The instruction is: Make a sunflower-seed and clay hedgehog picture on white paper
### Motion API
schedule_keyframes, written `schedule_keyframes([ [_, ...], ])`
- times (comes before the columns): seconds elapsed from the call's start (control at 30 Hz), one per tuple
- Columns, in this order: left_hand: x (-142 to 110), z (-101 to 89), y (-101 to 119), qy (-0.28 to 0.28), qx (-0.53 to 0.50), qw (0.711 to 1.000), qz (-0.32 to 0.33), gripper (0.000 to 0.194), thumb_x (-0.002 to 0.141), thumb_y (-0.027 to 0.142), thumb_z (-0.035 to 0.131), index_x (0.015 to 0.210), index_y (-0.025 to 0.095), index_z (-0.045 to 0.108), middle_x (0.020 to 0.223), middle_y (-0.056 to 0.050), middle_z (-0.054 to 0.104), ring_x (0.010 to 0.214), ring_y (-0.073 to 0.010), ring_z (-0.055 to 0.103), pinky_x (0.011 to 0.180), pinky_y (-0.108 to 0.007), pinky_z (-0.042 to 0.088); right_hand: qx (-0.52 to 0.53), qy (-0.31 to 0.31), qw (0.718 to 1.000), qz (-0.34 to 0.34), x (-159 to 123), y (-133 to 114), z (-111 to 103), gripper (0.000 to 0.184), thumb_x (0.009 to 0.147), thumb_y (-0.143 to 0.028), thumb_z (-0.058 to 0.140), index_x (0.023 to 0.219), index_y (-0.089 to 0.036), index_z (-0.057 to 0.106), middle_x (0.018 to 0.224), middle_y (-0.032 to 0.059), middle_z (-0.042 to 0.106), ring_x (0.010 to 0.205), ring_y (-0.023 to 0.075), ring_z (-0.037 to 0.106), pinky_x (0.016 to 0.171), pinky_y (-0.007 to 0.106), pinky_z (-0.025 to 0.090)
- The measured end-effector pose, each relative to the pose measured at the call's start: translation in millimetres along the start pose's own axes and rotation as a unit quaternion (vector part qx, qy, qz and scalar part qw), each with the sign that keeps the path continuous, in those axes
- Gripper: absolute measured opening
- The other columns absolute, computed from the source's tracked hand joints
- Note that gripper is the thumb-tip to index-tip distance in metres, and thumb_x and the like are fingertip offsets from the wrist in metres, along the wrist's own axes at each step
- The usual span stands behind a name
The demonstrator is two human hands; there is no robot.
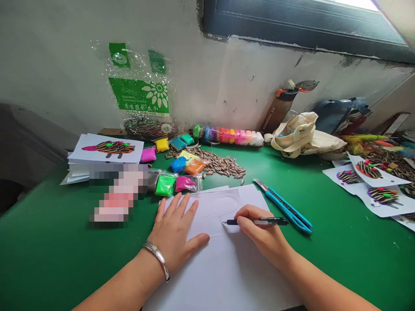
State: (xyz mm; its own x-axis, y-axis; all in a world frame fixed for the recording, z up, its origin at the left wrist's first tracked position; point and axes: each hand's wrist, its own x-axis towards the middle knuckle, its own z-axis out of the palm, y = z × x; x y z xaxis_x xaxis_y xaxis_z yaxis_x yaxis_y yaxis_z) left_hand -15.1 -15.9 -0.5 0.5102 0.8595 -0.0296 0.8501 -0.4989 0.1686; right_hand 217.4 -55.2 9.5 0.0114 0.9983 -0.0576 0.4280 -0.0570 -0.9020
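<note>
My left hand (pixel 177 229) lies flat with fingers spread on a cut-out paper template (pixel 214 209), pressing it onto a white sheet (pixel 227 272). A silver bracelet circles that wrist. My right hand (pixel 259 231) pinches a black pen (pixel 259 222), its tip at the template's lower edge. Both sheets rest on the green table (pixel 48 250).
A blue utility knife (pixel 285 207) lies right of the sheet. Small bags of coloured clay (pixel 175 172), loose sunflower seeds (pixel 217 164), a seed bag (pixel 142 95), a stack of papers with a seed picture (pixel 106 149), a cloth bag (pixel 301 134), a bottle (pixel 279 108) and finished seed pictures (pixel 376 181) surround the work.
</note>
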Motion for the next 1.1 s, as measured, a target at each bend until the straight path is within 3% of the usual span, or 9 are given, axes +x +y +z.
schedule_keyframes([
  [0.13,1,-0.9,0,-0.006,0.002,1.000,-0.001,0.071,0.081,0.065,0.044,0.138,0.023,0.040,0.148,-0.012,0.031,0.137,-0.0345,0.020,0.107,-0.061,0.013,0.008,0.012,1.000,0.008,2,3,-5,0.015,0.079,-0.018,0.049,0.067,-0.018,0.059,0.061,-0.0024,0.054,0.060,0.0121,0.046,0.054,0.023,0.033],
  [0.33,1,-2.4,1,-0.019,0.004,1.000,-0.005,0.071,0.081,0.065,0.042,0.139,0.023,0.039,0.148,-0.011,0.030,0.138,-0.0336,0.018,0.108,-0.061,0.013,0.056,0.083,0.995,0.030,8,15,-17,0.015,0.080,-0.023,0.051,0.069,-0.018,0.060,0.059,-0.0022,0.054,0.061,0.0132,0.048,0.056,0.024,0.036],
  [0.53,0,-1.1,0,-0.006,0.001,1.000,-0.002,0.071,0.080,0.064,0.045,0.138,0.023,0.041,0.148,-0.012,0.031,0.137,-0.0347,0.020,0.108,-0.061,0.014,0.023,0.044,0.999,0.019,7,10,-13,0.015,0.078,-0.019,0.050,0.066,-0.018,0.059,0.059,-0.0017,0.053,0.059,0.0130,0.046,0.053,0.025,0.034],
  [1.1,0,0.2,-1,0.008,-0.005,1.000,0.003,0.070,0.081,0.064,0.045,0.137,0.022,0.042,0.147,-0.012,0.032,0.137,-0.0352,0.021,0.108,-0.061,0.013,0.007,0.046,0.999,0.024,8,4,-14,0.016,0.078,-0.018,0.048,0.065,-0.018,0.057,0.061,-0.0015,0.054,0.061,0.0131,0.046,0.054,0.024,0.033],
])
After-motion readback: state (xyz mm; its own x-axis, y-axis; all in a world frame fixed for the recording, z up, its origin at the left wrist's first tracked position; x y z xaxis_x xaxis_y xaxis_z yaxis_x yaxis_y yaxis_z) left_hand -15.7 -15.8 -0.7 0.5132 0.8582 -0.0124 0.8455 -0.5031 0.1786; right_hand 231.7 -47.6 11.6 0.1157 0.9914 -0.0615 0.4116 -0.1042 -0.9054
